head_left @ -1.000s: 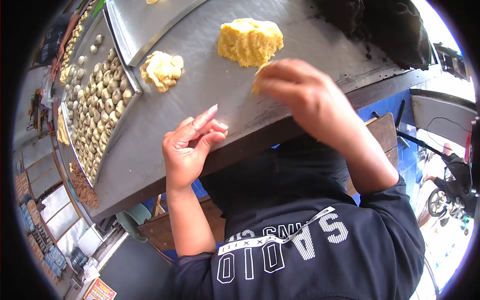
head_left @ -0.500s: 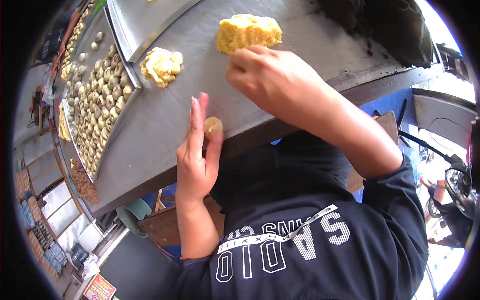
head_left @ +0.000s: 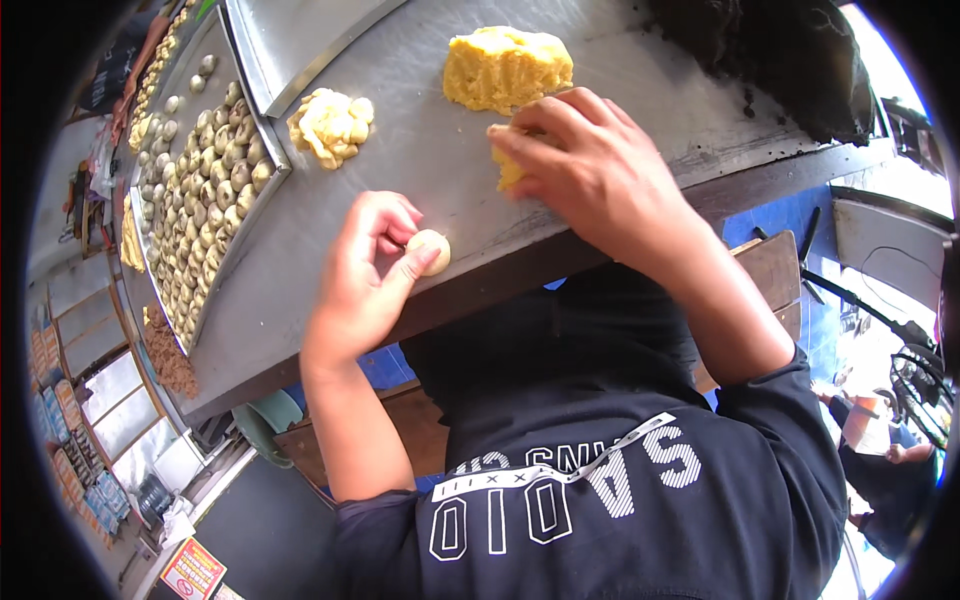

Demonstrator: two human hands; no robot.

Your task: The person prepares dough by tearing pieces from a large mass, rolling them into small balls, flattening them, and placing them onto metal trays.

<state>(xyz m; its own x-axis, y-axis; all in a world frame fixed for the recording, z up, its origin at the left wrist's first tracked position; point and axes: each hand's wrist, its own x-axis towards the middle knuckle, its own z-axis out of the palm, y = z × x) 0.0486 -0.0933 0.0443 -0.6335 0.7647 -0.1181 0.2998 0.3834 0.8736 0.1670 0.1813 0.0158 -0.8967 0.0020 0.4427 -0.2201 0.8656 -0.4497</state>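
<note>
A small, pale round piece of dough (head_left: 432,256) is at the fingertips of my left hand (head_left: 360,265), the thumb pressed over it and the other fingers curled. Close to the table's near edge, my right hand (head_left: 597,170) grips a lump of soft yellow dough-like filling (head_left: 508,172), partly hidden under the fingers. Just beyond that hand sits a big yellow block (head_left: 508,68) of the same stuff, its near face rough. A heap of pale dough pieces (head_left: 330,128) lies on the metal tabletop (head_left: 400,110), farther off than my left hand.
To the left, a metal tray (head_left: 276,160) holds many round filled dough balls (head_left: 205,190). Another metal tray (head_left: 290,50) stands at the back. Brown crumbs (head_left: 168,355) lie by the tabletop's left corner. A dark mass (head_left: 770,60) covers the far right. Behind it, a person stands outside.
My right hand has drawn back from the big block toward me and now shows a yellow lump in its fingers. My left hand has gone from upright, straight fingers to curled ones around the dough piece.
</note>
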